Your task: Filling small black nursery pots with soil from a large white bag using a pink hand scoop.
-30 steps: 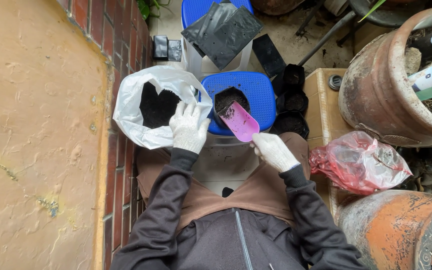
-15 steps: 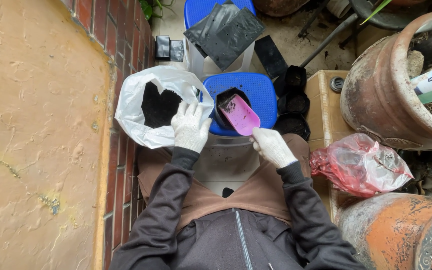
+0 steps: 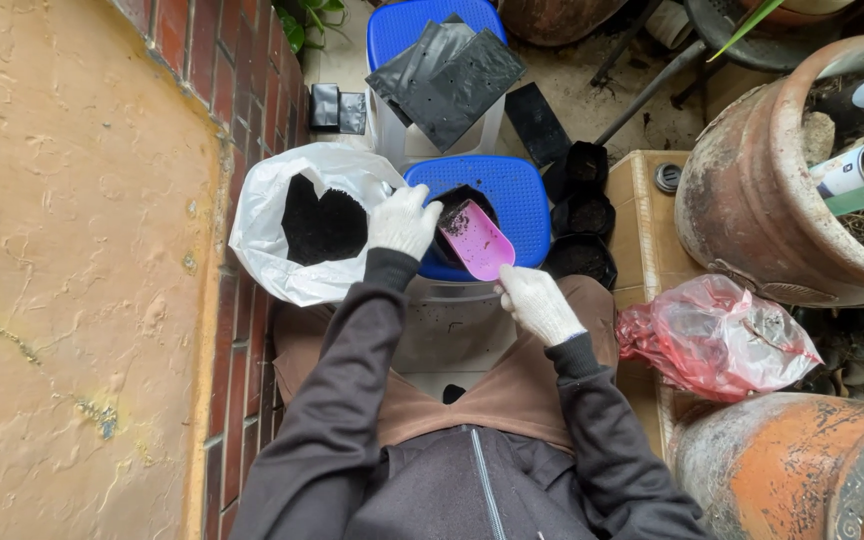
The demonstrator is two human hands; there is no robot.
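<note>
Now the left hand has moved from the white soil sack to grip the black grow bag, while the right hand holds the pink scoop over it

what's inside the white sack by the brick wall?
Dark soil shows through the open mouth of the white sack. How deep it goes is hidden by the sack's folds. The left hand rests at its right edge.
</note>
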